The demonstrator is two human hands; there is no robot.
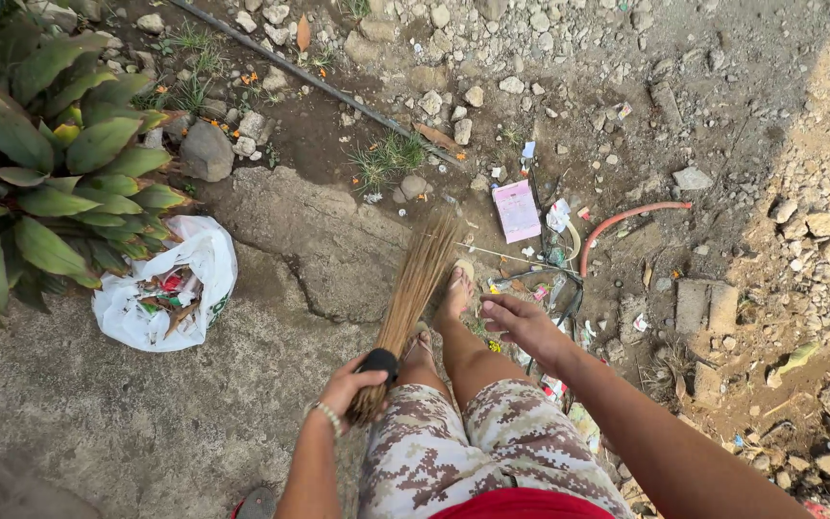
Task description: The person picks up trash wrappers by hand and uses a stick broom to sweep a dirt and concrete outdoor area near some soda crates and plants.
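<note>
low centre of the frame: your left hand is clenched round the black-bound neck of a stick broom, whose bristles fan up toward the middle of the picture, tips resting on cracked concrete beside your sandalled feet. your right hand hangs released, fingers loosely curled, holding nothing, just above a scatter of litter right of centre: a pink packet, wrappers, a bent red hose.

to sweep well, keep the broom low and slanted, draw short strokes from the stony dirt at right toward the smoother concrete, and gather the scraps into one heap before lifting any.

at left, under a broad-leaved plant, a white plastic bag lies open, touching the leaves, well apart from the litter; it holds dry leaves and coloured wrappers.
</note>
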